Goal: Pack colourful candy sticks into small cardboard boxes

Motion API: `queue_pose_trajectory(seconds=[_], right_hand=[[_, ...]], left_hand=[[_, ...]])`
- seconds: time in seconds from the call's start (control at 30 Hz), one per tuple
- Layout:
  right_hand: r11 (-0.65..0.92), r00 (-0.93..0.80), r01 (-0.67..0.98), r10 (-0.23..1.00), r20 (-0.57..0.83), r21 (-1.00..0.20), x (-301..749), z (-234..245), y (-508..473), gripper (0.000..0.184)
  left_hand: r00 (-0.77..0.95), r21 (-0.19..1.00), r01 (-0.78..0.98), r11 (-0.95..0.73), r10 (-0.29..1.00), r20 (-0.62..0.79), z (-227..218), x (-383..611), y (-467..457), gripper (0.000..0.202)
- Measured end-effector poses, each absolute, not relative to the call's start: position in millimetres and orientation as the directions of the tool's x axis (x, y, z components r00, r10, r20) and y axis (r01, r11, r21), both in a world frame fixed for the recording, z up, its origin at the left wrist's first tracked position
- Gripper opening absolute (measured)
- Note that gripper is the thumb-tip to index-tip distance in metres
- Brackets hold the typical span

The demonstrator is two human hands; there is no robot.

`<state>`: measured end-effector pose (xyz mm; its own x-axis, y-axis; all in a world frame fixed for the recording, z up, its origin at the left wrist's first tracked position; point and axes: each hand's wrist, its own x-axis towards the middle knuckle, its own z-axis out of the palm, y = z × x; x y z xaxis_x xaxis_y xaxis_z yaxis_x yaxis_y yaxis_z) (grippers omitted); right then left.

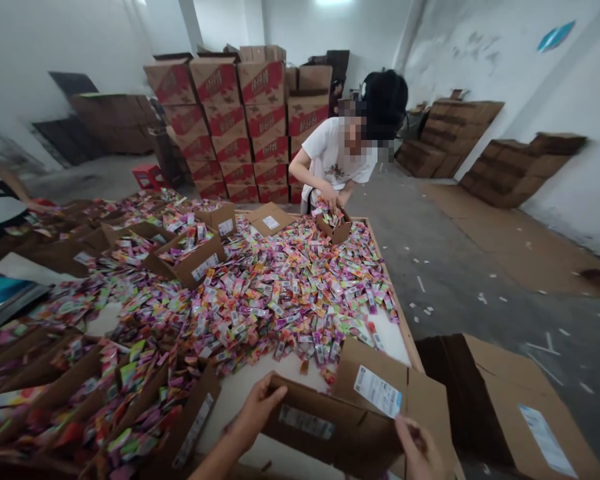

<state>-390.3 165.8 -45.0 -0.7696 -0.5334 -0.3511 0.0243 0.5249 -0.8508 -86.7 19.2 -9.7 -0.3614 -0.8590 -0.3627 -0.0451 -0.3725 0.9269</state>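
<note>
Early going, I'd judge: the small carton (340, 427) at the desk's (395, 340) near edge looks empty, the heap of sachets (280, 293) unpacked. Left hand (257, 410) curls over its back wall, gripping; right hand (420, 450) pinches the front corner, though its fingers are partly cut off.

White walls (555, 100) close in a bare warehouse room, a ceiling light (333, 3) glowing at top centre. Stacked red-printed cartons (240, 127) fill the upper middle; flattened cardboard piles (510, 167) line the right wall. Paper scraps dot the grey concrete floor (455, 267) at right.
</note>
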Motion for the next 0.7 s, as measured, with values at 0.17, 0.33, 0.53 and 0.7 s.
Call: queue_pose_trajectory(seconds=[0.17, 0.33, 0.53, 0.7], right_hand=[[0.465, -0.694, -0.060, -0.655, -0.298, -0.883, -322, -31, 128, 0.065], [0.363, -0.485, -0.071, -0.826, -0.286, -0.929, -302, -7, 123, 0.074], [0.344, -0.419, -0.105, -0.866, -0.273, -0.933, -291, -25, 128, 0.067], [0.316, -0.353, -0.100, -0.898, -0.264, -0.943, -296, -12, 138, 0.052]], left_hand=[[0.091, 0.896, -0.049, -0.441, -0.896, -0.436, -20, -41, 35, 0.057], [0.015, 0.915, 0.094, -0.393, -0.918, -0.396, -11, -32, 61, 0.069], [-0.472, 0.971, -0.238, -0.014, -0.872, -0.128, -10, -21, 83, 0.032], [-0.281, 0.934, -0.275, -0.228, -0.910, -0.305, -23, -23, 77, 0.034]])
